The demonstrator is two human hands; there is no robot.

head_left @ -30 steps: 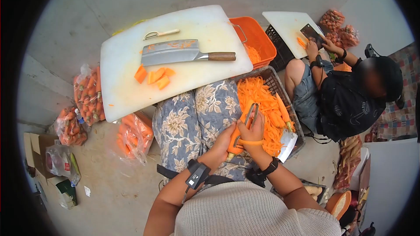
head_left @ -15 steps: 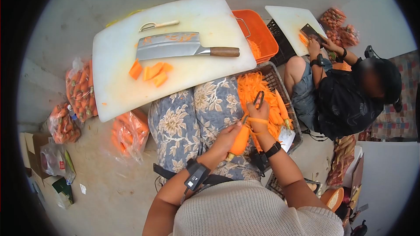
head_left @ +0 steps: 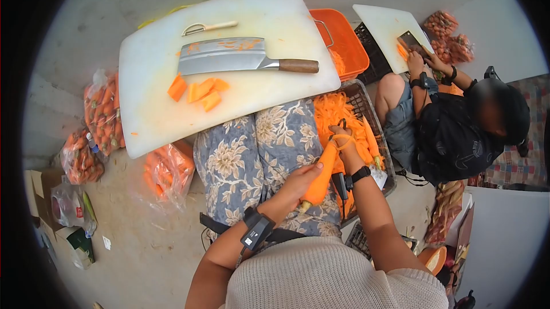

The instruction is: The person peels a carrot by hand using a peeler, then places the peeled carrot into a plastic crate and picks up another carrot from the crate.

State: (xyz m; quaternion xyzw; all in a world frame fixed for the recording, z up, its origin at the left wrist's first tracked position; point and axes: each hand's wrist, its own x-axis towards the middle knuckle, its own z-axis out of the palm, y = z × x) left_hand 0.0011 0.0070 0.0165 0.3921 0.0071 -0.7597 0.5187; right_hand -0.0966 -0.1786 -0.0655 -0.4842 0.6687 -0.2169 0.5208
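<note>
My left hand [head_left: 302, 184] is closed around a peeled orange carrot [head_left: 323, 176] above my lap, its stem end pointing down toward me. My right hand [head_left: 347, 144] is closed on a dark peeler [head_left: 342, 122] near the carrot's far end; only its looped end shows, and the fingers hide the blade. A strip of carrot peel [head_left: 342, 136] lies across the right hand. Under that hand is a dark crate [head_left: 389, 165] holding peelings and carrots [head_left: 371, 138].
Across my knees lies a white cutting board [head_left: 150, 79] with a cleaver [head_left: 229, 55], a second peeler [head_left: 209, 27] and carrot pieces [head_left: 200, 90]. Behind the crate is an orange bin [head_left: 356, 51]. Bagged carrots [head_left: 103, 111] stand left. A co-worker [head_left: 458, 120] cuts carrot at right.
The right hand with the peeler has moved slightly away from me along the carrot, and more of the carrot shows. The co-worker's cleaver has shifted a little.
</note>
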